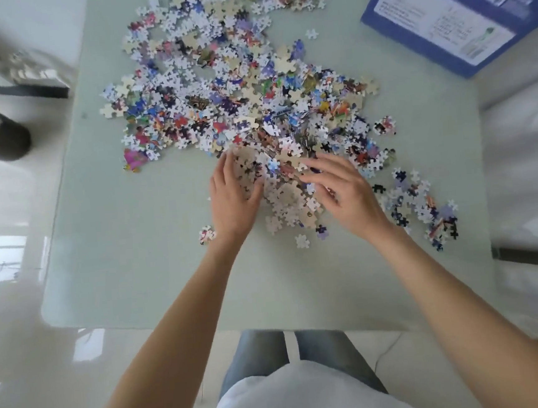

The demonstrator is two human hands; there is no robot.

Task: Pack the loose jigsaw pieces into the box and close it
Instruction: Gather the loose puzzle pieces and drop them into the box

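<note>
Jigsaw pieces (pixel 238 86) lie spread over the worktop (pixel 135 248). Left hand (pixel 233 197) and right hand (pixel 341 191) cup the near heap between them, fingers loosely curved (no firm grip visible). Box (pixel 459 14) lies far right, nearer the right hand.

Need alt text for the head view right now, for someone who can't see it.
Both hands, left hand and right hand, cup the near edge of a big spread of loose jigsaw pieces on a pale green table. A blue box lies at the table's far right corner.
</note>
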